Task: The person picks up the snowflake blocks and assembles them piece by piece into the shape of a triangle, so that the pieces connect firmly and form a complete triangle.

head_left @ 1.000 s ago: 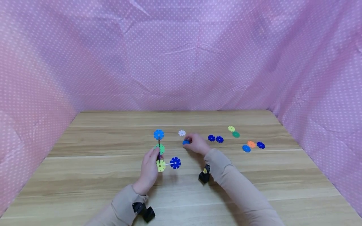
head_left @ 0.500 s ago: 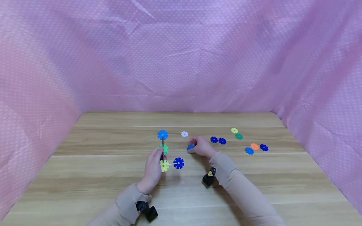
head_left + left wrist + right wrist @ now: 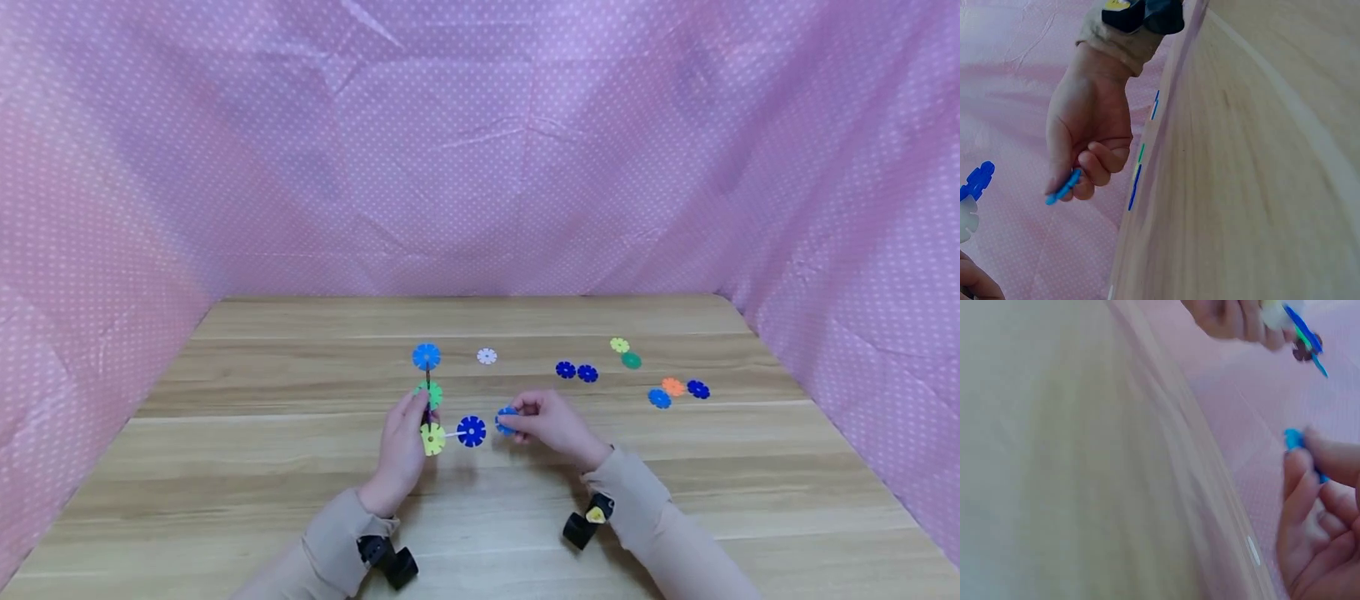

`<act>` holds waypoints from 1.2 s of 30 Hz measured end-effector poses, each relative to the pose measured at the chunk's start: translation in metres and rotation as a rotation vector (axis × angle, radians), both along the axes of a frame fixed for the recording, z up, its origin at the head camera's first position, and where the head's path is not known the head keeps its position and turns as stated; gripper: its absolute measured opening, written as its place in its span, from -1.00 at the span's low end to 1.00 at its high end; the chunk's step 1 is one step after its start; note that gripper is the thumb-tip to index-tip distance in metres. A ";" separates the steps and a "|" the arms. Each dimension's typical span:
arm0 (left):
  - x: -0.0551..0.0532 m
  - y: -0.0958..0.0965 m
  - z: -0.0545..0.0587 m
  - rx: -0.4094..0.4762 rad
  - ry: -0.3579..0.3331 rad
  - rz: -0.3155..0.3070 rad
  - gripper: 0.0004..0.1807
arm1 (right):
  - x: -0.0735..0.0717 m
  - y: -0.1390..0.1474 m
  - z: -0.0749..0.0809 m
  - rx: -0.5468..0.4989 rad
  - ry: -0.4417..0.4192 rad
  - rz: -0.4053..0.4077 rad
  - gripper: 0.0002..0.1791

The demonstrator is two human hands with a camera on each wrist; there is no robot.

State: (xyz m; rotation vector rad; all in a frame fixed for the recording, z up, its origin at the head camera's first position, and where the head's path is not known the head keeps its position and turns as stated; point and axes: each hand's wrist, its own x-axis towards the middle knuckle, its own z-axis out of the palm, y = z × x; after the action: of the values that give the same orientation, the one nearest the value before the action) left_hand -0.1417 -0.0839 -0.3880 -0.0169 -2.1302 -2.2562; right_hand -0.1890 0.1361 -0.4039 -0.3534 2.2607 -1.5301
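My left hand [image 3: 400,462] grips a joined chain of slotted plastic discs, held up off the table. In it are a light blue disc [image 3: 426,356] at the far end, a green disc [image 3: 434,393], and a yellow disc [image 3: 432,439]. A white disc seen edge-on [image 3: 454,433] links the yellow one to a dark blue disc [image 3: 472,431]. Dark edge-on pieces between them are partly hidden by the fingers. My right hand [image 3: 558,425] pinches a single blue slotted disc [image 3: 505,421] between thumb and fingers, just right of the dark blue disc and apart from it.
On the wooden table [image 3: 300,367] lie loose discs: a white one [image 3: 487,356] behind the hands, two dark blue ones [image 3: 576,372] further right, then yellow [image 3: 619,344], green [image 3: 632,361], orange [image 3: 672,387], blue [image 3: 659,398] and dark blue [image 3: 698,389]. Pink dotted cloth [image 3: 480,167] surrounds the table.
My right hand has lifted the blue disc from the table and brought it nearer to me, beside the chain's dark blue disc. The left hand keeps its grip, nearly still.
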 end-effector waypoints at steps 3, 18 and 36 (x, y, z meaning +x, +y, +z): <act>0.000 0.001 0.001 0.007 0.000 -0.010 -0.65 | 0.008 0.002 0.001 -0.046 0.004 0.008 -0.84; 0.001 0.003 0.001 0.035 -0.007 -0.017 -0.66 | 0.026 0.006 0.006 -0.129 0.158 0.057 -0.81; 0.002 0.007 0.000 0.018 -0.026 -0.034 -0.65 | 0.036 0.006 0.009 -0.090 0.497 -0.019 -0.93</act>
State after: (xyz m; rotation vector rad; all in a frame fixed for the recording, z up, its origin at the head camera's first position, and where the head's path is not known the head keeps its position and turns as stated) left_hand -0.1398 -0.0773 -0.3877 -0.0236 -2.1387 -2.3069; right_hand -0.1529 0.1419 -0.3945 -0.8186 2.5631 -1.7042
